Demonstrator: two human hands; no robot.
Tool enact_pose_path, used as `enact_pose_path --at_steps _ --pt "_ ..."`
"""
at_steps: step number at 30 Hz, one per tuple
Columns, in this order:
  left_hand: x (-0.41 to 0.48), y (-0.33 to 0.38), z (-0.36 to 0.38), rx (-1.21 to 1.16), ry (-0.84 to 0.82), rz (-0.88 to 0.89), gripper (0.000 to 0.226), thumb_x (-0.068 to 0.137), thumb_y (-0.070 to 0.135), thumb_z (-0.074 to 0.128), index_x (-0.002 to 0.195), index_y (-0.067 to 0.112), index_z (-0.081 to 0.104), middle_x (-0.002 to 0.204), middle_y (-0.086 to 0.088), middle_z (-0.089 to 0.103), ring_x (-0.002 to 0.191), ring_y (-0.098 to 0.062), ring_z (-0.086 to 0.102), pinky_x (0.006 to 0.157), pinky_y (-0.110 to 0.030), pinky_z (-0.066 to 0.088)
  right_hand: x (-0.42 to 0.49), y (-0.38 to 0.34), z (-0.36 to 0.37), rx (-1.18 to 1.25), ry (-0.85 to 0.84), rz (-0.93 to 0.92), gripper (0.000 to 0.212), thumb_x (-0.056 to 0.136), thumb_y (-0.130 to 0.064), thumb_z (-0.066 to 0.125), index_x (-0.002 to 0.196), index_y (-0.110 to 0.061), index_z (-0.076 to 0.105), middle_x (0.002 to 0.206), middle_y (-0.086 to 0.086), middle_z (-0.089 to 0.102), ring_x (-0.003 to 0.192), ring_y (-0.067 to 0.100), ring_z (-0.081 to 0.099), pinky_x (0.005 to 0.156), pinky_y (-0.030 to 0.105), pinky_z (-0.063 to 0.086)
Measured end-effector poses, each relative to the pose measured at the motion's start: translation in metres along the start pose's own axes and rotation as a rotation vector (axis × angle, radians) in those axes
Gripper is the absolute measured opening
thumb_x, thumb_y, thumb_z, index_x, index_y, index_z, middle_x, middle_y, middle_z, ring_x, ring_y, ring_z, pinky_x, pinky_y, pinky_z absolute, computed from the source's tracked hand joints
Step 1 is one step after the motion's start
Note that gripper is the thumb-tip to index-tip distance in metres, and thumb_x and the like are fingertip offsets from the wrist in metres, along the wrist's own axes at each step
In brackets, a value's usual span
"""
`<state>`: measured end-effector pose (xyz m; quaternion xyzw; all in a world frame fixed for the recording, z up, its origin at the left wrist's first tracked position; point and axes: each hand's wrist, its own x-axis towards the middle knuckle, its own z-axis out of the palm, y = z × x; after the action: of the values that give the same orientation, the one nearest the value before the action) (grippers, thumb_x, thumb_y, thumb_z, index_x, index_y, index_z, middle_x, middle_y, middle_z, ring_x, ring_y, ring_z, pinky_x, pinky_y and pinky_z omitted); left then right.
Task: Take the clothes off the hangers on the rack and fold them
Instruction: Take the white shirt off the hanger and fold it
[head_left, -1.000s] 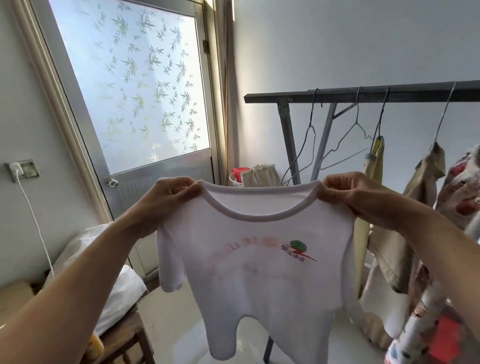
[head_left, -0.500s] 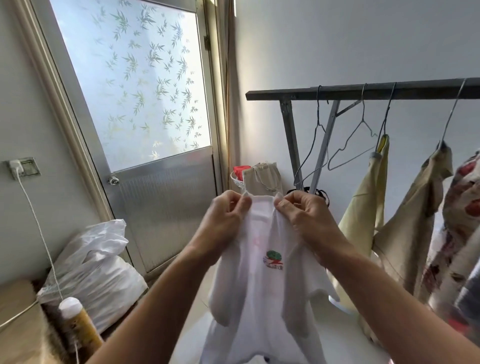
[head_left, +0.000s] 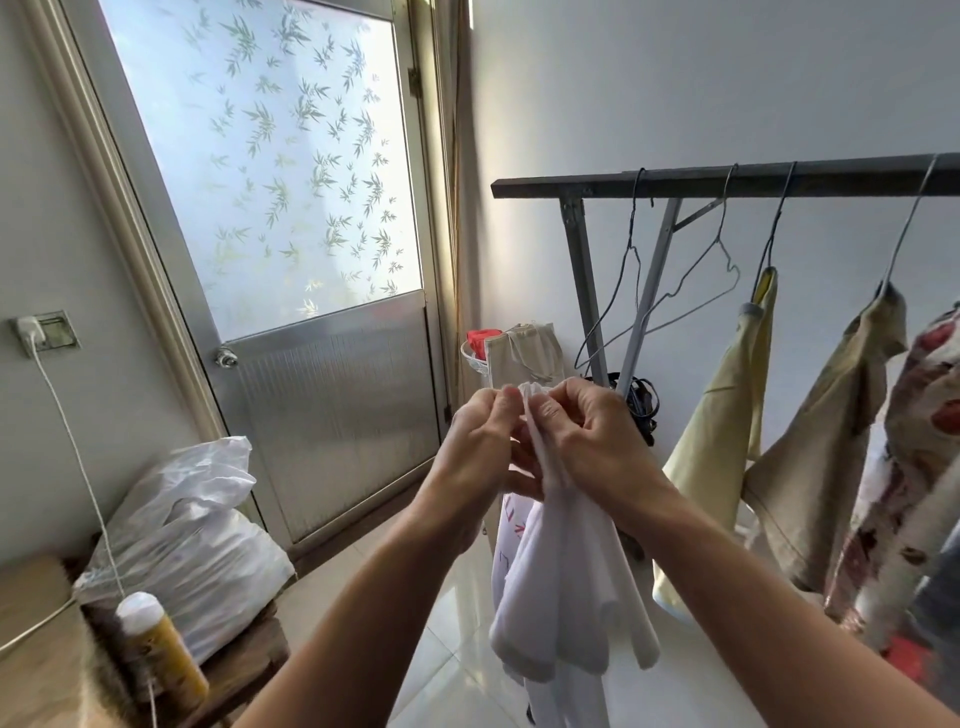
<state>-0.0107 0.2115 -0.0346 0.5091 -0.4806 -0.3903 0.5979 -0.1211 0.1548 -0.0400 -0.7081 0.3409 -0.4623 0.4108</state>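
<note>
Both hands (head_left: 540, 441) pinch white shirt (head_left: 566, 587) (doubled lengthwise) beside rack (head_left: 727, 179).

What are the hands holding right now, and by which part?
The left hand and right hand both pinch the white T-shirt at its top edge; the rest hangs down.

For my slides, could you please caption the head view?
Left hand and right hand pinch a folded white T-shirt beside the clothes rack.

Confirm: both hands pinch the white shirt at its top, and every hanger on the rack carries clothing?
Not every hanger: the head view shows two bare hangers on the rack. Left hand and right hand pinch the white shirt at its top.
</note>
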Motion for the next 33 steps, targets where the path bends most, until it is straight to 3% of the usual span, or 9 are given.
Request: enact_pose_path --at_steps 6,9,11,14,16,19,26,30,33 --pt "-0.006 0.007 -0.001 -0.135 -0.064 -0.033 0.047 0.102 0.045 0.031 0.106 0.01 0.062 0.089 -0.012 0.075 0.079 -0.028 0.074 0.062 -0.033 0.06 -0.001 0.001 -0.009 -0.031 -0.098 -0.017 0.023 0.085 -0.028 0.072 0.096 -0.009 0.065 0.087 0.007 0.072 0.079 0.017 0.072 0.067 0.025 0.058" --pt "0.003 0.004 -0.012 0.28 0.024 0.128 0.029 0.101 0.036 0.045 0.115 0.017 0.061 0.115 -0.012 0.064 0.091 -0.02 0.071 0.068 -0.028 0.059 0.003 -0.002 -0.017 0.022 -0.112 -0.024 0.013 0.093 -0.023 0.063 0.092 -0.01 0.067 0.086 0.006 0.07 0.076 0.011 0.068 0.063 0.018 0.053" --pt "0.015 0.006 -0.025 0.594 0.089 0.347 0.038 0.093 0.043 0.058 0.128 0.028 0.055 0.136 -0.004 0.047 0.116 -0.013 0.054 0.086 -0.02 0.048 0.004 -0.007 -0.024 0.041 -0.178 -0.039 0.016 0.093 -0.023 0.062 0.092 -0.008 0.067 0.081 0.003 0.068 0.071 0.005 0.063 0.061 0.014 0.049" --pt "0.031 0.018 -0.035 0.789 -0.176 0.437 0.055 0.081 0.059 0.063 0.131 0.039 0.051 0.151 0.006 0.033 0.138 -0.009 0.028 0.108 -0.025 0.027 0.005 -0.016 -0.032 0.086 -0.306 -0.086 0.017 0.092 -0.017 0.062 0.093 0.0 0.066 0.078 0.003 0.065 0.07 0.006 0.06 0.062 0.016 0.05" --pt "0.037 0.026 -0.037 0.741 -0.306 0.376 0.038 0.08 0.053 0.068 0.112 0.033 0.064 0.136 -0.001 0.054 0.128 -0.011 0.047 0.106 -0.033 0.04 0.006 -0.019 -0.034 0.145 -0.329 -0.117 0.019 0.089 -0.019 0.063 0.09 0.0 0.065 0.076 0.001 0.065 0.072 0.009 0.06 0.065 0.02 0.051" --pt "0.043 0.031 -0.035 0.58 -0.338 0.333 0.024 0.086 0.029 0.069 0.1 0.01 0.072 0.103 -0.017 0.068 0.094 -0.023 0.067 0.08 -0.039 0.058 0.008 -0.017 -0.038 0.201 -0.267 -0.141 0.027 0.083 -0.028 0.063 0.09 -0.003 0.064 0.08 0.006 0.065 0.075 0.014 0.061 0.069 0.027 0.051" --pt "0.045 0.027 -0.014 0.54 -0.255 0.413 0.03 0.091 0.027 0.063 0.094 -0.003 0.064 0.089 -0.02 0.064 0.076 -0.027 0.066 0.066 -0.043 0.057 0.004 -0.004 -0.045 0.215 -0.165 -0.126 0.019 0.09 -0.021 0.062 0.099 -0.004 0.061 0.083 0.013 0.067 0.075 0.021 0.064 0.068 0.033 0.053" --pt "0.047 0.032 -0.013 0.547 -0.205 0.449 0.027 0.094 0.025 0.062 0.088 -0.001 0.057 0.077 -0.018 0.063 0.062 -0.015 0.061 0.053 -0.035 0.051 -0.005 0.018 -0.052 0.199 -0.212 0.027 0.027 0.086 -0.006 0.07 0.109 -0.01 0.058 0.093 0.012 0.073 0.086 0.027 0.071 0.074 0.038 0.059" --pt "0.046 0.037 -0.018 0.545 -0.182 0.457 0.022 0.095 0.027 0.06 0.09 0.006 0.059 0.069 0.001 0.062 0.057 -0.005 0.061 0.049 -0.02 0.046 -0.017 0.041 -0.048 0.096 -0.202 0.107 0.028 0.078 -0.009 0.073 0.103 -0.016 0.063 0.09 0.006 0.074 0.086 0.026 0.071 0.075 0.042 0.059"
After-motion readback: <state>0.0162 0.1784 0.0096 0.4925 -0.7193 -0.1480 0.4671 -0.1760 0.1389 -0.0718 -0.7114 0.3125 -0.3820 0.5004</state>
